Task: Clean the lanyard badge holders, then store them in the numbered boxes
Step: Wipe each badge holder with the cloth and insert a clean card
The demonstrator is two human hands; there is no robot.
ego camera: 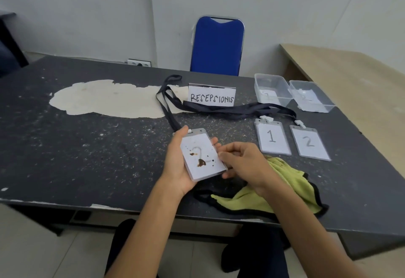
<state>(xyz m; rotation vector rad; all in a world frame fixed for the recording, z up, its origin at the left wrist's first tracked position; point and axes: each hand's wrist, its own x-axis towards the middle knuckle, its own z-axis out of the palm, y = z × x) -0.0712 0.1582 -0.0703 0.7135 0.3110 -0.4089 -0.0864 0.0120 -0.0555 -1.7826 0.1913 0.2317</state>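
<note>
The left hand (175, 168) is cupped under the stained badge holder (202, 155), thumb at its top corner and fingertips curled round its far edge, so that it is held just above the black table (87, 146). The right hand (243, 161) is curled against the holder's right edge; whether it pinches cannot be told. A green cloth (285, 188) lies under the right wrist. Beyond it lie badge holder 1 (272, 138) and badge holder 2 (310, 144), their black lanyards (230, 109) trailing past a RESEPSIONIS sign (212, 98). Two clear boxes (272, 89) stand behind.

Soft, even indoor light; slight overall blur, wide-angle bending at edges.
</note>
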